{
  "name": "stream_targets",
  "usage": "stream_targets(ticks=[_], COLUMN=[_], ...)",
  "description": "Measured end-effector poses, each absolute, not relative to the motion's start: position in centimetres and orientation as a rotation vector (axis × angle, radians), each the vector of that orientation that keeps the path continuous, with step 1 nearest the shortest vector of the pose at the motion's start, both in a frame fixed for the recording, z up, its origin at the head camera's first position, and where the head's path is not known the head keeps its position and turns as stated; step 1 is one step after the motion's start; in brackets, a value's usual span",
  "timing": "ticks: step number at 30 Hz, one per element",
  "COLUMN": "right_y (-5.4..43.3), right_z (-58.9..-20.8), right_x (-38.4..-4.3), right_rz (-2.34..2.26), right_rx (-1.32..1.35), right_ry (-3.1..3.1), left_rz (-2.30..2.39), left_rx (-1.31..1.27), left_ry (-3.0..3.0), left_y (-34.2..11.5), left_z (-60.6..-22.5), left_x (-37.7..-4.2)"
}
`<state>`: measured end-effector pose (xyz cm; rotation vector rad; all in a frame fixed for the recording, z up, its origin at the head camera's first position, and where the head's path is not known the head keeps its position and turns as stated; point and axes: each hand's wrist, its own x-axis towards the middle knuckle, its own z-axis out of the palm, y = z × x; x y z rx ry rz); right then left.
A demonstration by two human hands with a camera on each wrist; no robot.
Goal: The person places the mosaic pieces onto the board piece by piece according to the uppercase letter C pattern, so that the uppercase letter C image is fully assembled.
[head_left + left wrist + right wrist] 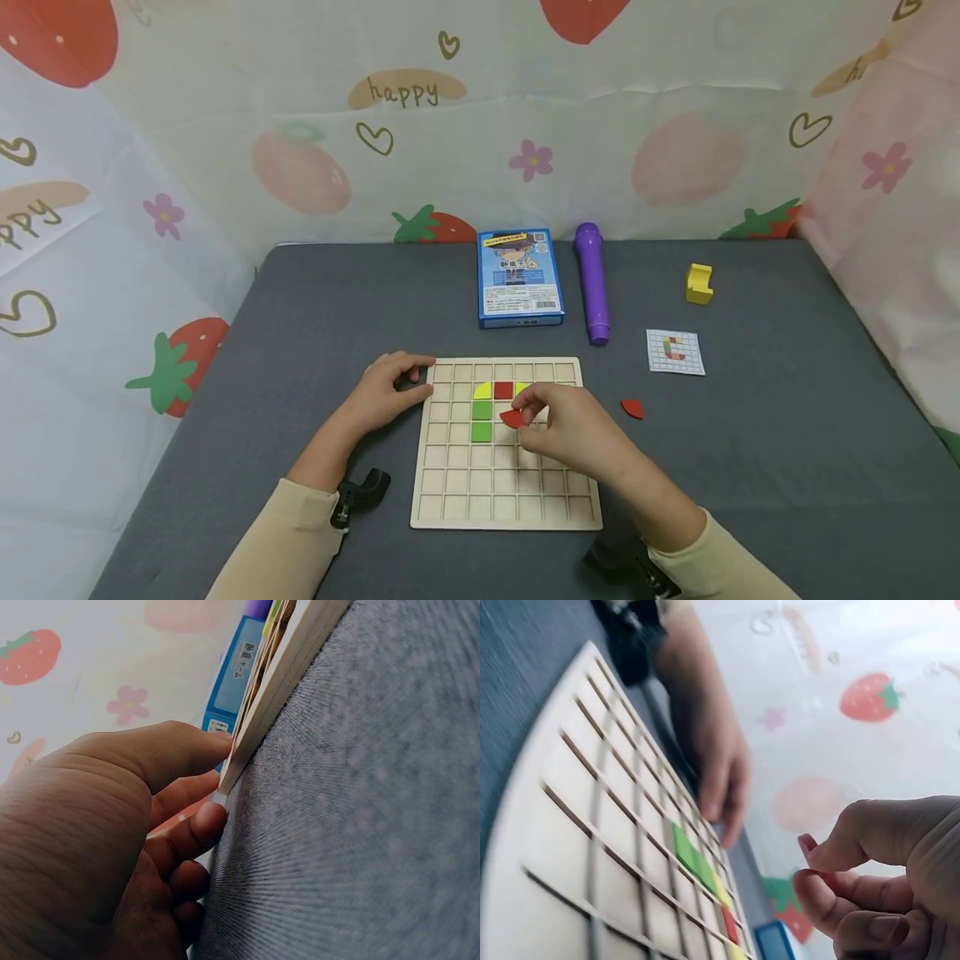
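Observation:
A wooden grid board (457, 483) lies on the grey table. My left hand (382, 392) rests at its upper left corner, thumb and index finger touching the edge; in the left wrist view the thumb (187, 750) lies against the board's side. Over the grid, my right hand (577, 425) pinches a red quarter-round tile (512, 419) between thumb and fingers. Two green square tiles (482, 421) sit in a column under a yellow rounded tile (482, 390). Beside that are a red square tile (503, 390) and another yellow tile (522, 387), partly hidden by the right hand.
Right of the board lie a second red quarter-round tile (632, 408) and a pattern card (675, 352). Farther back are a blue box (521, 279), a purple marker-like stick (592, 283) and a yellow notched block (699, 284). A printed curtain (585, 117) hangs behind the table.

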<state>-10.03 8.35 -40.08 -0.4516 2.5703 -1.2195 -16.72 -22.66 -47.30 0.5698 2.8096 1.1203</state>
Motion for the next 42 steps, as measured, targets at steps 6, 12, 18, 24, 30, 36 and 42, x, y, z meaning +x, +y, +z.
stream_targets(ticks=[6, 12, 18, 24, 30, 36, 42], right_y=[6.6, 5.4, 4.5, 4.0, 4.2, 4.3, 4.3], right_z=[-41.1, -42.4, -43.6, -44.3, -44.5, -44.6, -44.6], right_x=[-9.0, -8.1, -7.7, -7.3, -7.2, -7.2, -7.3], right_rz=[-1.150, -1.065, -0.975, -0.762, -0.728, -0.720, -0.747], right_rx=[-0.556, -0.651, -0.662, -0.871, -0.964, -0.973, -0.874], right_ry=[2.515, 2.488, 2.563, 2.847, 2.929, 2.948, 2.955], left_rz=[1.099, 1.108, 1.123, 1.128, 1.124, 1.123, 1.122], left_rx=[0.564, 0.562, 0.553, 0.550, 0.553, 0.554, 0.555], left_ry=[2.821, 2.824, 2.814, 2.823, 2.828, 2.826, 2.828], left_y=[-22.6, -22.6, -22.6, -22.6, -22.5, -22.5, -22.5], left_z=[-47.3, -47.5, -47.5, -47.5, -47.4, -47.3, -47.5], left_x=[-16.8, -16.8, -16.6, -16.7, -16.7, -16.6, -16.7])
